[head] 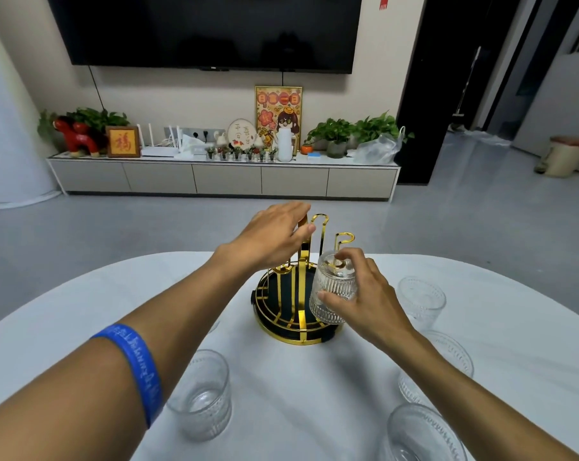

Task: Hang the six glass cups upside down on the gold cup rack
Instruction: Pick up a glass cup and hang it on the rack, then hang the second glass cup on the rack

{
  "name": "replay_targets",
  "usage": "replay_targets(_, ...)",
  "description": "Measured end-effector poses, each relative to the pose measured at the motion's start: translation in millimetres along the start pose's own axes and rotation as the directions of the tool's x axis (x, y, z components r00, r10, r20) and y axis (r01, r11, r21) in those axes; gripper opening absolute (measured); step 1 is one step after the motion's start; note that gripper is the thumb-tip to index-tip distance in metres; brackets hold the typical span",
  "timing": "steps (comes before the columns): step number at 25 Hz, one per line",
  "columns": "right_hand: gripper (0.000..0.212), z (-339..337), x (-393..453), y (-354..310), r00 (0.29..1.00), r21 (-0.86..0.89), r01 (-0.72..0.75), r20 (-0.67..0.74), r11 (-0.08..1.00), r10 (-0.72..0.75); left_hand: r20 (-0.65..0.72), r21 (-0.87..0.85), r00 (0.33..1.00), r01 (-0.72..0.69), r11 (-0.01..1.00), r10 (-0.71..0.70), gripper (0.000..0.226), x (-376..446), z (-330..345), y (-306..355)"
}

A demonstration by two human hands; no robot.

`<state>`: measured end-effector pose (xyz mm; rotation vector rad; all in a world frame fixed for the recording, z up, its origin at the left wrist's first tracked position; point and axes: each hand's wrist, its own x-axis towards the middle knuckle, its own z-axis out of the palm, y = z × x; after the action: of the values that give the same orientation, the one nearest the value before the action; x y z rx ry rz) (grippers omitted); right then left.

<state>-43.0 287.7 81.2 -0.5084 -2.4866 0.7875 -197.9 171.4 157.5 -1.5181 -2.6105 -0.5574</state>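
Note:
The gold cup rack (283, 331) with a round dark base stands in the middle of the white table. My left hand (275, 237) grips the top of its central gold post. My right hand (364, 294) holds a ribbed glass cup (334, 287) upside down over one of the rack's right pegs; the peg's gold tip shows through the glass. Upright glass cups stand around: one at front left (201, 394), one at right (421, 299), one partly behind my right forearm (447, 357) and one at the bottom right (417, 434).
The white table (82, 314) curves away at its far edge, with grey floor beyond. A long low cabinet (225, 178) with plants and ornaments stands under a wall television. A bin (564, 154) sits at the far right.

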Motion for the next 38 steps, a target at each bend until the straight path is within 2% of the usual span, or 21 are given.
replay_targets(3,0.064,-8,-12,-15,0.997,-0.062,-0.032,0.068,0.998,0.036,-0.014,-0.264,0.994,0.100,0.959,-0.108,0.060,-46,-8,-2)
replay_targets(5,0.066,-18,-23,-35,0.998,-0.101,0.042,-0.046,0.994,-0.047,-0.137,-0.538,0.949,0.170,0.826,-0.284,0.054,-96,-12,-16)
replay_targets(7,0.055,-12,-41,-65,0.951,-0.094,0.216,-0.205,0.972,-0.232,-0.186,-0.753,0.830,0.224,0.619,-0.525,0.041,-152,-9,-29)
replay_targets(8,0.052,-2,-51,-83,0.935,-0.087,0.291,-0.184,0.953,-0.302,-0.156,-0.831,0.749,0.253,0.495,-0.644,0.035,-174,-5,-34)
replay_targets(10,0.062,34,-67,-122,0.933,-0.086,0.351,0.111,0.932,-0.341,-0.008,-0.916,0.581,0.322,0.238,-0.814,0.031,-206,4,-41)
replay_targets(11,0.072,54,-73,-137,0.911,-0.126,0.325,0.310,0.937,-0.274,0.083,-0.930,0.525,0.345,0.123,-0.847,0.031,-217,7,-43)
replay_targets(13,0.083,84,-75,-153,0.856,-0.202,0.237,0.506,0.950,-0.106,0.215,-0.929,0.478,0.370,-0.027,-0.851,0.030,-229,10,-46)
replay_targets(15,0.085,94,-72,-154,0.867,-0.214,0.129,0.499,0.968,-0.005,0.290,-0.895,0.515,0.445,-0.038,-0.807,0.028,-237,15,-47)
replay_targets(17,0.087,88,-74,-149,0.902,-0.121,-0.012,0.427,0.993,0.063,0.331,-0.846,0.566,0.533,0.029,-0.755,0.021,-241,20,-41)
replay_targets(19,0.079,72,-74,-143,0.934,0.196,-0.215,0.327,0.957,0.143,0.325,-0.809,0.584,0.579,0.101,-0.744,0.022,-238,17,-36)
replay_targets(20,0.070,63,-72,-137,0.940,0.416,-0.287,0.298,0.863,0.168,0.329,-0.808,0.599,0.579,0.111,-0.730,0.028,-234,13,-34)
replay_targets(21,0.063,54,-70,-132,0.947,0.614,-0.303,0.281,0.728,0.157,0.346,-0.836,0.624,0.544,0.072,-0.701,0.035,-229,8,-32)
replay_targets(23,0.059,39,-69,-125,0.968,0.831,-0.248,0.237,0.497,0.086,0.398,-0.912,0.713,0.376,-0.163,-0.578,0.041,-217,-3,-23)
replay_targets(25,0.060,31,-69,-124,0.977,0.887,-0.205,0.207,0.415,0.043,0.393,-0.907,0.771,0.237,-0.347,-0.501,0.045,-202,-8,-8)
replay_targets(26,0.059,28,-68,-122,0.978,0.894,-0.199,0.205,0.402,0.027,0.379,-0.907,0.774,0.203,-0.369,-0.507,0.047,-193,-7,0)
replay_targets(28,0.053,13,-57,-116,0.978,0.892,-0.190,0.208,0.411,0.001,0.318,-0.927,0.763,0.125,-0.354,-0.563,0.052,-172,-8,10)
replay_targets(30,0.044,-7,-33,-107,0.990,0.796,-0.122,0.141,0.593,0.013,0.168,-0.980,0.764,0.062,-0.189,-0.623,0.066,-150,-13,5)
replay_targets(32,0.045,-26,2,-95,1.000,0.414,0.014,-0.014,0.910,-0.008,-0.039,-0.996,0.777,0.021,0.087,-0.628,0.080,-128,-21,-3)
replay_targets(33,0.046,-31,19,-89,0.997,0.128,0.075,-0.031,0.989,-0.072,-0.133,-0.971,0.789,0.016,0.237,-0.600,0.082,-118,-23,-5)
replay_targets(35,0.046,-32,46,-76,0.986,-0.268,0.158,0.101,0.950,-0.135,-0.230,-0.883,0.834,0.037,0.467,-0.501,0.081,-97,-18,-7)
replay_targets(38,0.045,-25,58,-62,0.965,-0.396,0.216,0.225,0.893,-0.134,-0.243,-0.773,0.877,0.083,0.629,-0.415,0.081,-77,3,-10)
